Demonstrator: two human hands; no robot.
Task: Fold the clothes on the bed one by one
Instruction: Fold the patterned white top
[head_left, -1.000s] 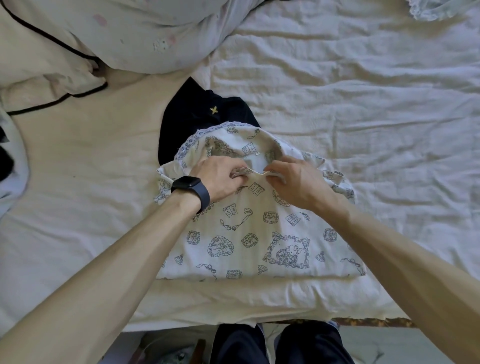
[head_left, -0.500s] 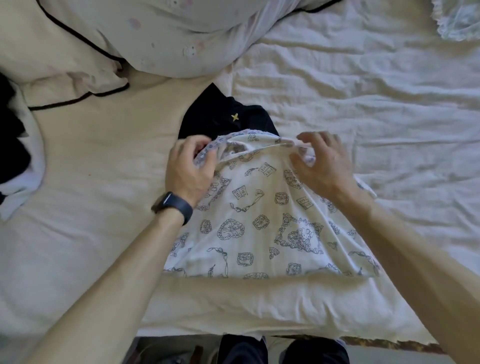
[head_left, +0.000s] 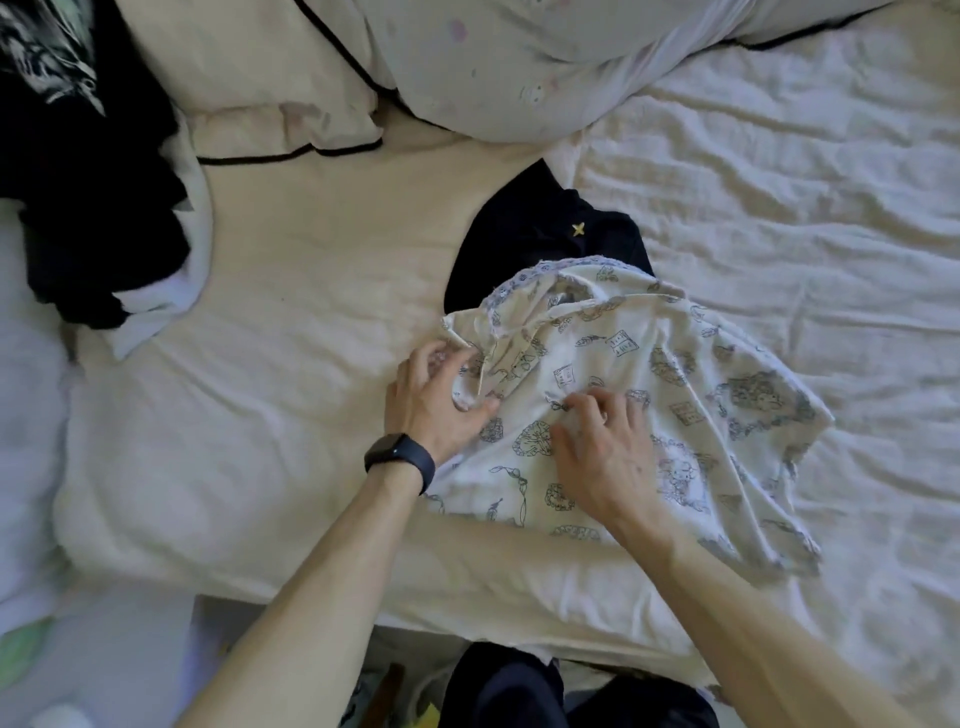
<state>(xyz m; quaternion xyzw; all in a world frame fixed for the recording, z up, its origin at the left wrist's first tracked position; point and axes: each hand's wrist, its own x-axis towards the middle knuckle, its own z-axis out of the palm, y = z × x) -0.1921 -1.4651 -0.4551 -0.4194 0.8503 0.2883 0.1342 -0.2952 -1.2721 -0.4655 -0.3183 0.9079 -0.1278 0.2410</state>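
A white garment with blue printed drawings lies rumpled on the bed near its front edge. My left hand, a dark watch on its wrist, grips a bunched fold at the garment's left edge. My right hand rests on the cloth's middle, its fingertips pinching a small fold. Behind the white garment lies a folded dark navy garment with a small yellow mark, partly covered by it.
A heap of dark and white clothes sits at the far left. Cream pillows with black piping and a pale duvet lie at the back. The wrinkled white sheet spreads to the right. My dark-trousered legs stand at the bed's edge.
Both hands came down from the garment's top edge toward its left side and middle. The garment's right part has spread out to the right, and the view has shifted left.
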